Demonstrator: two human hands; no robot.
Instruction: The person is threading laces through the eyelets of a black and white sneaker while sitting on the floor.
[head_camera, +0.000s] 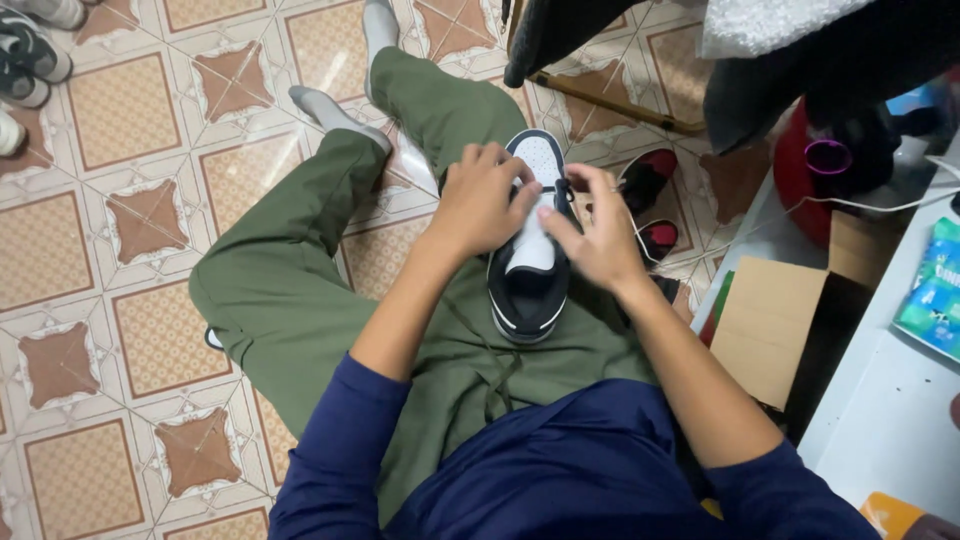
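Head view: sneaker (530, 275) lying between hands, long axis pointing away; left hand (480, 200) and right hand (600, 235) both pinching lace (566, 190).

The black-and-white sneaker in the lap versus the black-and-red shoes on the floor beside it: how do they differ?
The black-and-white sneaker rests on the person's green-trousered lap; the black-and-red shoes lie on the tiled floor. The left hand and right hand both touch the sneaker around its lace area; nothing touches the black-and-red shoes. The sneaker shows whole, the shoes are partly hidden. Both are mostly black.
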